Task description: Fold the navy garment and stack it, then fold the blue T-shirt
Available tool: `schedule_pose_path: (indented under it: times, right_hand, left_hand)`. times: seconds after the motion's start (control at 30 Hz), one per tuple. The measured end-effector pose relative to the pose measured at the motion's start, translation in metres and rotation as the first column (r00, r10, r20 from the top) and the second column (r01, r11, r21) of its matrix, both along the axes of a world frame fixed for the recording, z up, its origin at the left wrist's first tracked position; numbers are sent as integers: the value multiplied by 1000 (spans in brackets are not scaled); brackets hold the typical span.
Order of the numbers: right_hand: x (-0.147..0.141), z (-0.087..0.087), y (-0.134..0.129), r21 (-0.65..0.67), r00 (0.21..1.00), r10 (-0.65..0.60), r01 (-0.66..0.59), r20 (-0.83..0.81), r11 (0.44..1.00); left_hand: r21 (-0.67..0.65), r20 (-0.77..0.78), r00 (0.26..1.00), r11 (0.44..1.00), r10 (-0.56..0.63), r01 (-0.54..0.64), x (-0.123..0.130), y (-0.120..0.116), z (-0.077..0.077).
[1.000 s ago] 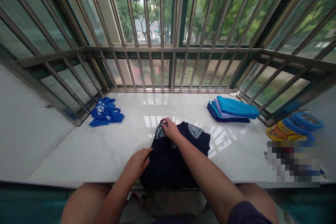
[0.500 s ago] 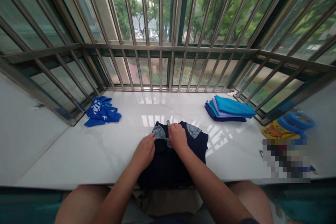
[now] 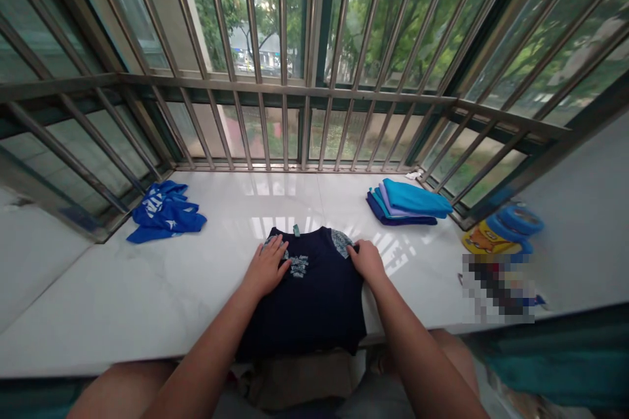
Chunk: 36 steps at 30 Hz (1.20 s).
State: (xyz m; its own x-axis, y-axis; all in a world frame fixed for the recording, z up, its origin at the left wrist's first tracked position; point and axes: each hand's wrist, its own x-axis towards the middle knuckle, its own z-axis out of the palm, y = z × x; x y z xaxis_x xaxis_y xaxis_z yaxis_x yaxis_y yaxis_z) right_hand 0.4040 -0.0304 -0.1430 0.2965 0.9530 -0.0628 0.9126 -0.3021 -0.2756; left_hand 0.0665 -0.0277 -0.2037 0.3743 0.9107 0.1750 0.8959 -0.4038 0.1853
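Observation:
A dark navy shirt point(image 3: 309, 308) with grey patterned shoulder patches and a small patterned print lies on the white sill point(image 3: 216, 275), its lower edge at the sill's front. My left hand point(image 3: 266, 266) rests on the shirt's left shoulder with its fingers spread. At the right shoulder patch, my right hand point(image 3: 367, 260) pinches the cloth between thumb and fingers. The neckline, with a small green tag point(image 3: 296, 230), points away from me.
A crumpled blue cloth point(image 3: 170, 213) lies at the left. Folded blue and lilac cloths point(image 3: 415, 200) are stacked at the back right. Farther right are a blue and yellow container point(image 3: 496, 232) and blurred-out items point(image 3: 498, 285). Metal bars point(image 3: 304, 88) close off the back.
My right hand has moved from the neckline to the right shoulder. My left hand has spread on the left shoulder. The shirt's top looks flatter, and the view has shifted.

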Motion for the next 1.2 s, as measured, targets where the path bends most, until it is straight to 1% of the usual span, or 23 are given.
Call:
schedule_pose_path:
  times: [0.13,0.17,0.2,0.27,0.3,0.37,0.43,0.5,0.6,0.73,0.87,0.97,1.03,1.07,1.13,1.2]
  right_hand:
    - [-19,4,-7,93,998,-26,32,-65,995]
    - [-26,6,-11,133,997,-8,17,-72,991]
    - [-35,8,-16,176,997,44,-32,-63,984]
    - [-54,9,-27,228,974,226,-222,7,948]
    - [-63,9,-33,215,942,330,-335,56,918]
    - [-77,4,-46,124,859,497,-510,122,851]
    - [-84,-2,-60,58,804,580,-590,131,805]
    - [-82,-8,-72,52,780,616,-624,112,780]
    - [-72,-14,-83,64,777,624,-629,80,775]
    - [-59,-21,-85,7,781,622,-624,58,782]
    - [-57,-31,-86,-37,780,623,-622,59,782]
    - [-57,-30,-85,-20,780,625,-625,40,781]
    - [-56,-21,-75,28,798,603,-603,13,797]
    - [-55,-14,-67,67,820,572,-570,-3,819]
    - [-53,1,-40,123,882,470,-464,-29,877]
    - [-52,14,-6,114,928,370,-364,-35,924]
  left_hand:
    - [-18,11,1000,1000,-3,3,-6,0,2]
    - [-17,17,1000,1000,-5,5,-6,-1,3]
    - [-16,23,1000,1000,-6,6,-6,-1,3]
    - [-18,31,1000,1000,-8,8,-6,-1,3]
    - [-19,35,999,1000,-9,9,-6,-1,3]
    - [-17,47,999,1000,-10,10,-5,-2,3]
    - [-13,59,998,1000,-10,10,-5,-2,3]
    - [-12,64,998,1000,-9,10,-5,-2,3]
    - [-13,66,998,1000,-7,8,-5,-2,2]
    - [-15,63,998,1000,-2,3,-5,-1,1]
    - [-14,57,998,1000,10,-9,-4,-2,0]
    - [-15,100,995,1000,6,-5,-3,-1,-1]
    - [-38,171,984,999,41,-35,-7,5,2]
    - [-62,209,973,995,94,-83,-10,9,4]
    - [-121,252,938,969,238,-214,-19,22,10]
    - [-175,241,903,931,356,-320,-30,40,17]
